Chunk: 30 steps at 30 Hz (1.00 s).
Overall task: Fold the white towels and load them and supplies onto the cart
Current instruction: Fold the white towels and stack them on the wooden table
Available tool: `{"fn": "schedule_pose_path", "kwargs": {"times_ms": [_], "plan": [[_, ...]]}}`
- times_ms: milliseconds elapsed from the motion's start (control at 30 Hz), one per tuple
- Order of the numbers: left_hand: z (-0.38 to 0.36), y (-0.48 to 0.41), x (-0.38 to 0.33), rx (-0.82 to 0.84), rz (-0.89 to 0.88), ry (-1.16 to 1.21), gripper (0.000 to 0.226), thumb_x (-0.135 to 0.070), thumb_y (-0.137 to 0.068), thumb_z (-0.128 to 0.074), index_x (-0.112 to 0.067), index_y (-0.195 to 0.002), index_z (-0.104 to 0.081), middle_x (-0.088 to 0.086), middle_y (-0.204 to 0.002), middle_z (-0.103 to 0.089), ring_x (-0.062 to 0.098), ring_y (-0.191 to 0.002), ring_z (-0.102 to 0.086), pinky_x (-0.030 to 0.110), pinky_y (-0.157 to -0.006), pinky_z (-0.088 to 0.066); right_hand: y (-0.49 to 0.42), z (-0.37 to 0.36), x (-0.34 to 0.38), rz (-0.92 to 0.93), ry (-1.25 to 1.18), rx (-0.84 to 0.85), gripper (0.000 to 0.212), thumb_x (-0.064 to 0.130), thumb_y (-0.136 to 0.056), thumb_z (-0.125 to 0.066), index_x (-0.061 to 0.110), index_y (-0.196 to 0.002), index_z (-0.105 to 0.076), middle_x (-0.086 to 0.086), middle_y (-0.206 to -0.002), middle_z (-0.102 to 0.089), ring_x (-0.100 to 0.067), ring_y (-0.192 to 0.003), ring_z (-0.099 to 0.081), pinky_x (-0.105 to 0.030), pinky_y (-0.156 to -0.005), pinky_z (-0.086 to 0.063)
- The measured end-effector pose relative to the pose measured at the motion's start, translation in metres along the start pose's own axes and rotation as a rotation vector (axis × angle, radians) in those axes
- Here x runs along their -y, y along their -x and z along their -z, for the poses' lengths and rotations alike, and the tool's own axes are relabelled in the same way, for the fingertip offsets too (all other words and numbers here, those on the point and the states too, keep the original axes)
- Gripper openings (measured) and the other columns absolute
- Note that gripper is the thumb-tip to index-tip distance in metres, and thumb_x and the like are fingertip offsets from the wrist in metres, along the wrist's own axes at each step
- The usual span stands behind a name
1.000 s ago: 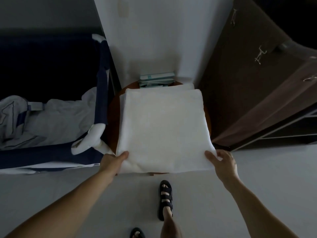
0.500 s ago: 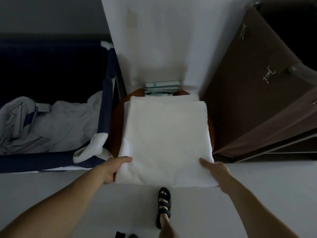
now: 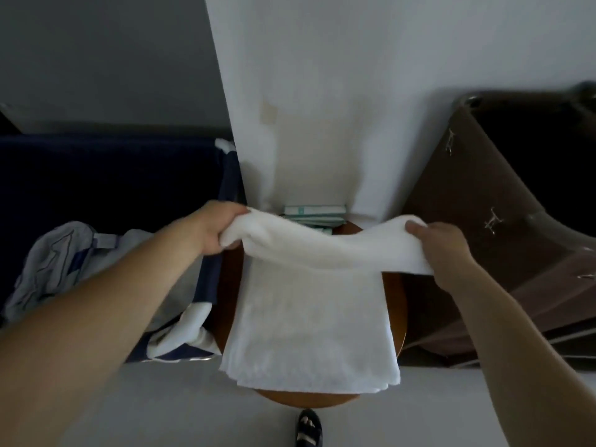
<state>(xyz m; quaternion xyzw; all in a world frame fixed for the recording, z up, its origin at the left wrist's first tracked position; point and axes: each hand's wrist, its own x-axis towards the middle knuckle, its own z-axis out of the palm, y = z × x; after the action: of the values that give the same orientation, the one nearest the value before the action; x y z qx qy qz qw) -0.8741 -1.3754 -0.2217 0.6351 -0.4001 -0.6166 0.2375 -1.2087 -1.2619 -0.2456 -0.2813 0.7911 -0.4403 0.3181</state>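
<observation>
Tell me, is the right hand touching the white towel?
Touching. In the head view the right hand grips a raised corner of the white towel, its fingers curled over the cloth's edge.

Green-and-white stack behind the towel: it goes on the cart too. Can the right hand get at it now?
Probably not yet: the right hand grips the white towel, whose raised edge hangs in front of the green-and-white stack.

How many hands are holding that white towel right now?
2. The left hand grips the white towel at its raised left end, and the right hand grips its raised right end, above the round wooden table. No other hand is in view.
</observation>
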Motion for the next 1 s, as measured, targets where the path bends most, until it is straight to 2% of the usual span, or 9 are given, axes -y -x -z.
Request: {"fn": "schedule_pose_path", "kwargs": {"times_ms": [100, 200, 300, 400, 500, 700, 833, 900, 1000], "plan": [[0.003, 0.002, -0.072, -0.023, -0.135, 0.077, 0.017, -0.020, -0.094, -0.063, -0.014, -0.109, -0.065, 0.012, -0.099, -0.066, 0.022, -0.082, -0.064, 0.030, -0.061, -0.053, -0.027, 0.009, 0.064, 0.069, -0.113, -0.089, 0.024, 0.033, -0.088, -0.071, 0.018, -0.080, -0.055, 0.006, -0.076, -0.051, -0.010, -0.067, -0.048, -0.027, -0.057, -0.037], [0.002, 0.004, -0.108, -0.044, -0.247, 0.112, 0.013, -0.021, -0.093, -0.065, -0.016, -0.104, -0.062, 0.007, -0.098, -0.065, 0.020, -0.081, -0.064, 0.026, -0.053, -0.055, -0.042, 0.016, 0.093, 0.138, -0.186, -0.100, 0.024, 0.040, -0.086, -0.071, 0.020, -0.080, -0.059, 0.004, -0.085, -0.059, -0.012, -0.075, -0.055, -0.027, -0.059, -0.041], [0.003, 0.003, -0.099, -0.074, -0.287, 0.117, 0.010, -0.019, -0.092, -0.066, -0.015, -0.099, -0.062, 0.007, -0.097, -0.066, 0.021, -0.081, -0.066, 0.032, -0.056, -0.060, -0.045, 0.012, 0.084, 0.167, -0.164, -0.102, 0.022, 0.043, -0.085, -0.069, 0.023, -0.085, -0.062, 0.003, -0.091, -0.064, -0.013, -0.080, -0.060, -0.029, -0.063, -0.045], [0.005, -0.001, -0.042, -0.073, -0.259, 0.074, 0.005, -0.023, -0.092, -0.066, -0.022, -0.095, -0.062, 0.003, -0.099, -0.068, 0.021, -0.086, -0.067, 0.033, -0.062, -0.058, -0.035, 0.000, 0.033, 0.151, -0.115, -0.105, 0.022, 0.043, -0.085, -0.070, 0.022, -0.089, -0.064, 0.004, -0.088, -0.066, -0.012, -0.077, -0.062, -0.028, -0.059, -0.045], [0.003, -0.011, 0.056, -0.124, -0.203, -0.014, 0.005, -0.026, -0.094, -0.063, -0.026, -0.098, -0.064, 0.001, -0.100, -0.069, 0.020, -0.086, -0.066, 0.030, -0.066, -0.053, -0.009, -0.015, -0.053, 0.071, 0.000, -0.075, 0.027, 0.042, -0.086, -0.070, 0.020, -0.100, -0.065, 0.002, -0.093, -0.068, -0.015, -0.079, -0.064, -0.032, -0.066, -0.049], [-0.008, -0.045, 0.251, -0.109, 0.116, -0.594, 0.021, -0.028, -0.105, -0.042, -0.010, -0.107, -0.054, 0.017, -0.117, -0.062, 0.024, -0.085, -0.056, 0.032, -0.067, -0.038, 0.042, -0.053, -0.216, -0.279, 0.325, 0.079, 0.041, 0.033, -0.095, -0.060, 0.007, -0.126, -0.053, -0.018, -0.114, -0.063, -0.032, -0.091, -0.056, -0.038, -0.079, -0.045], [-0.022, -0.055, 0.276, -0.228, 0.065, -0.624, 0.028, -0.023, -0.106, -0.036, 0.002, -0.112, -0.049, 0.028, -0.120, -0.058, 0.040, -0.108, -0.057, 0.033, -0.079, -0.035, 0.040, -0.065, -0.228, -0.285, 0.439, 0.052, 0.042, 0.037, -0.100, -0.045, 0.007, -0.129, -0.046, -0.024, -0.120, -0.061, -0.041, -0.100, -0.058, -0.039, -0.077, -0.040], [-0.026, -0.051, 0.273, -0.285, -0.016, -0.624, 0.029, -0.022, -0.107, -0.033, 0.003, -0.109, -0.048, 0.028, -0.112, -0.060, 0.041, -0.104, -0.059, 0.036, -0.079, -0.037, 0.038, -0.064, -0.221, -0.238, 0.467, 0.040, 0.041, 0.038, -0.101, -0.041, 0.007, -0.127, -0.046, -0.025, -0.119, -0.060, -0.043, -0.101, -0.057, -0.038, -0.077, -0.039], [-0.026, -0.041, 0.265, -0.367, -0.146, -0.570, 0.026, -0.021, -0.107, -0.032, -0.002, -0.097, -0.047, 0.018, -0.091, -0.058, 0.034, -0.087, -0.059, 0.034, -0.073, -0.037, 0.037, -0.053, -0.210, -0.141, 0.453, -0.004, 0.038, 0.041, -0.101, -0.039, 0.011, -0.123, -0.047, -0.021, -0.111, -0.062, -0.035, -0.087, -0.053, -0.039, -0.075, -0.040]]}}
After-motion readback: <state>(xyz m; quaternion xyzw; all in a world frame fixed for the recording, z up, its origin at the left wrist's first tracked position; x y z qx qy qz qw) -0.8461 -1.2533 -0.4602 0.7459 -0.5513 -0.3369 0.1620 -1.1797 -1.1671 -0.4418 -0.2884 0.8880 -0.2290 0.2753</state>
